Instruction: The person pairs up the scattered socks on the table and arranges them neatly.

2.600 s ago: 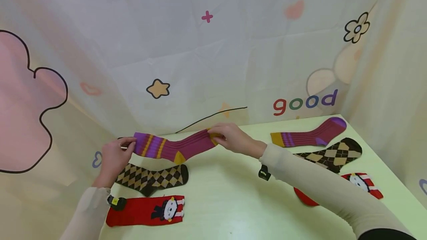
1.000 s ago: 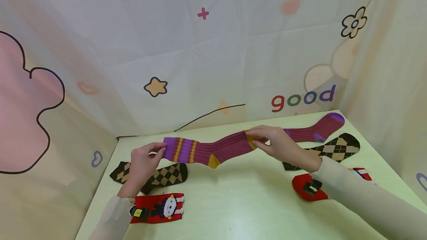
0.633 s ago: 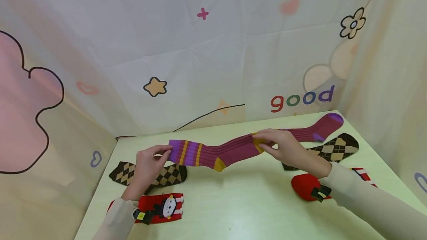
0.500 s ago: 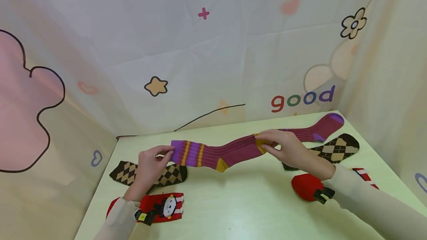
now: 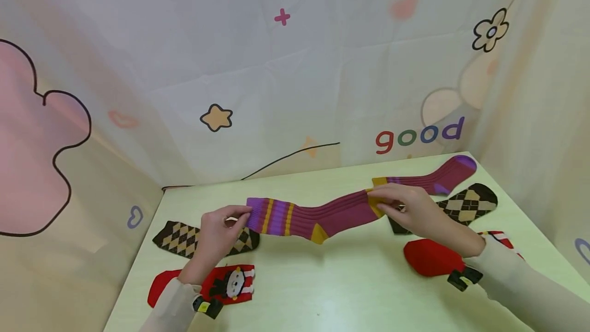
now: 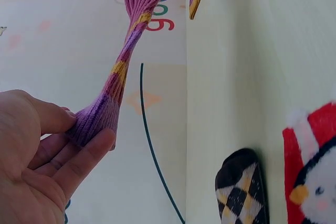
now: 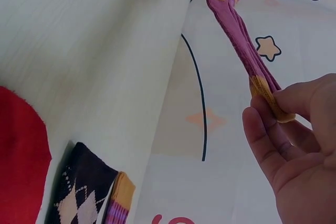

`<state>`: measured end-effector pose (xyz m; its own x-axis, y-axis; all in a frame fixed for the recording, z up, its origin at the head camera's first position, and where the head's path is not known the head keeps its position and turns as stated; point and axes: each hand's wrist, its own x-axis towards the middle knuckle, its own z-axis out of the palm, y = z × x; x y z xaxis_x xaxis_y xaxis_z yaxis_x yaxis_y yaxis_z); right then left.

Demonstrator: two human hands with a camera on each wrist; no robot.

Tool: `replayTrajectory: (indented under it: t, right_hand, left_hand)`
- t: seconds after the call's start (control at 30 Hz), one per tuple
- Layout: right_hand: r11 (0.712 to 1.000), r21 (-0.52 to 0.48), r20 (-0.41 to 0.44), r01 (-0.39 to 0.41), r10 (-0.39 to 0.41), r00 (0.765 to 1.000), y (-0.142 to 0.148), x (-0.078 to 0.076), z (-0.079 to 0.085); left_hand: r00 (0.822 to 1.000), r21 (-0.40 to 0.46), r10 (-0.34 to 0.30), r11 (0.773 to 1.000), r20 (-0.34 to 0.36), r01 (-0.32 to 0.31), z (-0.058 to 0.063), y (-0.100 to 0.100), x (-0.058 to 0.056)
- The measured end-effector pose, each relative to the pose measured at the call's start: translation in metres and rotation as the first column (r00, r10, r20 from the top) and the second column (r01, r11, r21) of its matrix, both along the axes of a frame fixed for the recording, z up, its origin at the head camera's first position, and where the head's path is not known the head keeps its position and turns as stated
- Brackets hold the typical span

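Note:
Stretched between both hands, above the table, is a magenta ribbed sock (image 5: 343,212) with a purple striped cuff and yellow heel and toe. My left hand (image 5: 215,234) pinches its cuff between thumb and fingers, as the left wrist view also shows. At the yellow toe end, my right hand (image 5: 417,214) pinches with thumb and fingers. Behind the right hand lies a second magenta sock (image 5: 426,181) with a purple toe and heel and a yellow cuff edge. Part of it is hidden by that hand.
On the left lie an argyle sock (image 5: 180,239) and a red sock with an animal face (image 5: 234,283), partly under the left arm. To the right are another argyle sock (image 5: 467,204) and a red sock (image 5: 428,257), partly covered. A printed curtain (image 5: 295,76) hangs behind the pale table (image 5: 322,291).
Both hands have moved to the right with the held sock, shifting slightly lower in the head view over the last second. The socks on the table have stayed in place.

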<state>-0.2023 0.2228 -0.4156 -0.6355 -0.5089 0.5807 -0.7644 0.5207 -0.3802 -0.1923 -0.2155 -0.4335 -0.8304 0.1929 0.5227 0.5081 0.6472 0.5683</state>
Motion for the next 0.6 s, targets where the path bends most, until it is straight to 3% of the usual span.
replayTrajectory:
  t: [0.27,0.6]
  right_hand:
    - [1.0,-0.027,0.042,0.005,-0.004,0.999,0.009,0.008,-0.002]
    - [0.999,-0.032,0.052,0.012,-0.01,0.999,0.018,0.015,-0.007]
  left_hand:
    - [0.999,0.045,-0.044,0.998,0.025,0.042,-0.002,0.008,0.005]
    - [0.998,0.049,-0.053,0.997,0.022,0.052,-0.007,0.014,0.014]
